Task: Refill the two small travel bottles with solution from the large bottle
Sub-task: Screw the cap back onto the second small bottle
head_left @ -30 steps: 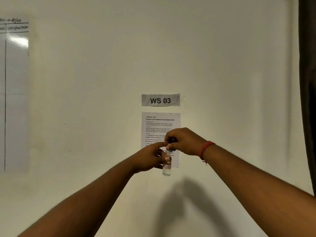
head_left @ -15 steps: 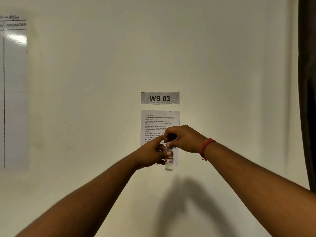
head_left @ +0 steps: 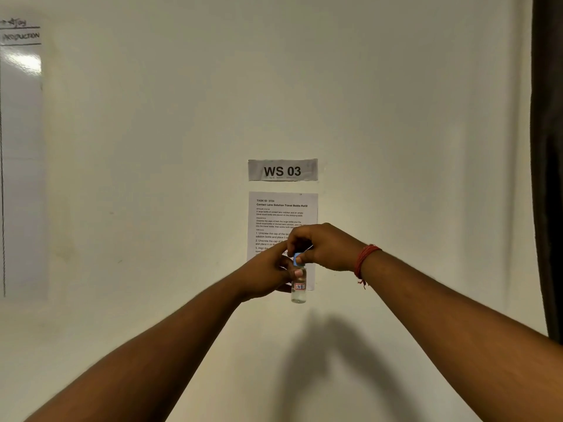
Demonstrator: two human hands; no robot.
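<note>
A small clear travel bottle (head_left: 299, 289) with a red-bordered label is held upright at arm's length in front of the wall. My left hand (head_left: 268, 274) grips the bottle's body, thumb across its front. My right hand (head_left: 324, 246), with a red thread band at the wrist, pinches the blue cap (head_left: 298, 259) on top of the bottle. Some clear liquid shows in the bottle's lower part. The large bottle and the other small bottle are out of view.
A white wall fills the view, with a "WS 03" sign (head_left: 282, 169) and a printed task sheet (head_left: 281, 214) behind the hands. A whiteboard (head_left: 19, 166) hangs at the left edge and a dark curtain (head_left: 547, 166) at the right.
My right hand's fingers have shifted on the bottle's top, and the blue cap now shows below them. The bottle stays in my left hand at about the same place.
</note>
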